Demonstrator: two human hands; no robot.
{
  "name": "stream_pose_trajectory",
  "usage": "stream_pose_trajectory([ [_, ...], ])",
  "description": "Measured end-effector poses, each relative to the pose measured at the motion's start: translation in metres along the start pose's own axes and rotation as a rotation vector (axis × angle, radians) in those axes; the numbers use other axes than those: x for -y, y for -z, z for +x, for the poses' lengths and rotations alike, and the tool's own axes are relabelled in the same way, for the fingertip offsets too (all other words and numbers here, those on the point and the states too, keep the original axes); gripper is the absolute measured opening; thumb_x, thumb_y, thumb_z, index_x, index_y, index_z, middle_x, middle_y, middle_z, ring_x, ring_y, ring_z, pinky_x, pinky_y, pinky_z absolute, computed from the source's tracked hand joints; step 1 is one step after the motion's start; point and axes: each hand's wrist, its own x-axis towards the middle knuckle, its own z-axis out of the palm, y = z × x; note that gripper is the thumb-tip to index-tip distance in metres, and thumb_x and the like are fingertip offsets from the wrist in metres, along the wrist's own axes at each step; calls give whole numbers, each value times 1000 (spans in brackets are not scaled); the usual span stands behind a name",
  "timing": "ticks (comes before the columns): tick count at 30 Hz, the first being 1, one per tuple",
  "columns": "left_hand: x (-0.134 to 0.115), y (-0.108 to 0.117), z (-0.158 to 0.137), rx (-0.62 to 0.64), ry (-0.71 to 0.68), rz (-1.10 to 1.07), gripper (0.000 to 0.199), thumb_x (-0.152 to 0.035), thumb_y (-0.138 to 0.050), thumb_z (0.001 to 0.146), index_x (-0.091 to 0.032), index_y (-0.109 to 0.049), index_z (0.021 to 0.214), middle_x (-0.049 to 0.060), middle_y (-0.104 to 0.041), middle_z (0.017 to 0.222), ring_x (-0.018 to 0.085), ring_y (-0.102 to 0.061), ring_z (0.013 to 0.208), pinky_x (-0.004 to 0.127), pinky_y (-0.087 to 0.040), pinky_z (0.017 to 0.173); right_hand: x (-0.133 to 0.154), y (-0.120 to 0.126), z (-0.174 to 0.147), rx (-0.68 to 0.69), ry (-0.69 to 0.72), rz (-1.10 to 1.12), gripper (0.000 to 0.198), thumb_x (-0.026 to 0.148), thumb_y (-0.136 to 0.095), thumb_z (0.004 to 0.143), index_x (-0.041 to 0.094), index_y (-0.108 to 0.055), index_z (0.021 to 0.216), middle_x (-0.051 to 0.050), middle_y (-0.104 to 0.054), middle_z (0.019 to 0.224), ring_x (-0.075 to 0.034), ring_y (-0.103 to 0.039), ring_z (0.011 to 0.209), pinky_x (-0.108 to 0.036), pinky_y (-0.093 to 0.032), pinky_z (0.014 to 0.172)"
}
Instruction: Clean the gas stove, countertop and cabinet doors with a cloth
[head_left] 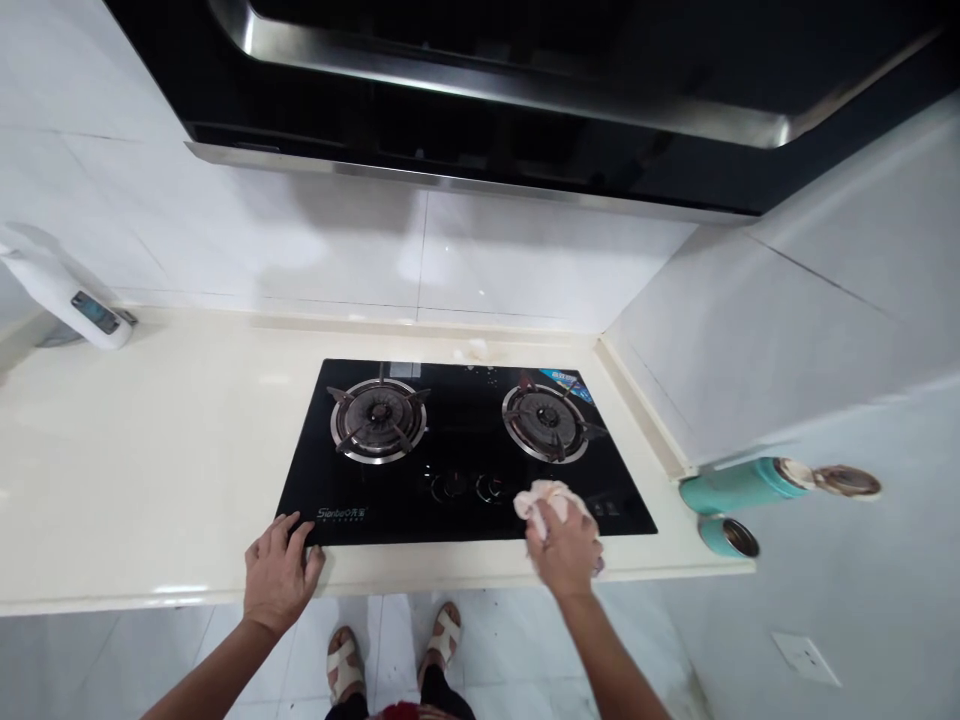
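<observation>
My right hand [564,545] is closed round a crumpled pale pink cloth [551,494], pressed to the front right of a black glass gas hob [450,430]. Just left of the cloth are two control knobs [489,487]. My left hand [279,570] rests with its fingers spread on the counter's front, its fingertips at the hob's front left corner. Two burners with pan supports are set in the glass, a left burner [379,412] and a right burner [551,420].
A dark range hood [480,120] hangs low over the hob. At the counter's right end are a teal flask [742,487] and a small teal cup [727,537]. A white spray bottle [71,300] stands at the far left. White-tiled walls [480,255] close the back and right.
</observation>
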Motion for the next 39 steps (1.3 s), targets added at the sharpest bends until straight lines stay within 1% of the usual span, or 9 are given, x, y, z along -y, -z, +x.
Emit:
stream_pose_trajectory([
  [5, -3, 1, 2, -12, 0, -23, 33, -32, -49, 93, -17, -64, 117, 17, -62, 130, 36, -52, 128, 49, -39, 97, 106, -14, -94, 38, 397, 325, 42, 23, -72, 72, 35, -72, 112, -7, -53, 135, -35, -48, 117, -55, -46, 94],
  [8, -4, 4, 3, -3, 2, -30, 32, -32, -48, 94, -17, -65, 117, 16, -62, 131, 35, -52, 127, 49, -39, 97, 133, -13, -120, 168, 529, 630, 55, 16, -70, 65, 33, -69, 117, -5, -52, 137, -30, -50, 123, -47, -45, 104],
  [11, -3, 5, 2, 4, 4, -36, 33, -33, -48, 95, -17, -65, 117, 16, -62, 131, 35, -52, 127, 49, -39, 97, 97, -1, -111, 174, 290, 860, 68, 23, -62, 73, 32, -53, 140, -7, -50, 142, -26, -53, 125, -42, -48, 104],
  [16, 1, 3, 0, 22, 2, -78, 33, -34, -48, 95, -17, -65, 119, 17, -61, 133, 35, -51, 129, 50, -39, 98, -23, 28, -43, -172, -261, 780, 94, 48, -68, 73, 22, -28, 155, -13, -52, 141, -30, -58, 118, -43, -49, 100],
  [20, 2, 1, -1, 5, -17, -93, 35, -35, -50, 95, -16, -66, 119, 18, -61, 132, 37, -50, 129, 51, -39, 99, -53, 39, 21, -149, -168, 368, 71, 46, -51, 82, 19, -44, 147, -14, -51, 143, -33, -50, 126, -48, -42, 105],
  [25, 4, -1, -1, 8, -19, -90, 34, -34, -51, 92, -18, -66, 118, 17, -62, 132, 37, -51, 128, 52, -40, 97, -21, 25, 73, 56, -171, 150, 58, 40, -49, 87, 21, -54, 141, -14, -50, 144, -35, -45, 128, -53, -41, 101],
  [28, 3, 0, 0, 10, 1, -85, 33, -33, -52, 92, -19, -65, 118, 16, -61, 133, 36, -51, 129, 51, -40, 99, -1, 17, 66, 106, -106, 109, 53, 38, -51, 88, 24, -56, 139, -13, -51, 143, -36, -42, 129, -56, -39, 100],
  [33, 2, 2, 0, 9, -20, -75, 35, -36, -50, 93, -18, -64, 119, 17, -61, 133, 36, -51, 129, 51, -40, 98, 23, 16, 2, 203, 121, 75, 49, 27, -61, 82, 36, -62, 130, -2, -52, 144, -30, -45, 126, -45, -43, 97],
  [39, 4, -2, -1, -28, -56, -49, 35, -35, -48, 93, -16, -65, 118, 18, -62, 130, 37, -52, 127, 51, -42, 95, -5, 41, 3, 175, 155, 27, 39, 24, -51, 89, 29, -64, 125, -3, -62, 127, -20, -57, 104, -32, -46, 87],
])
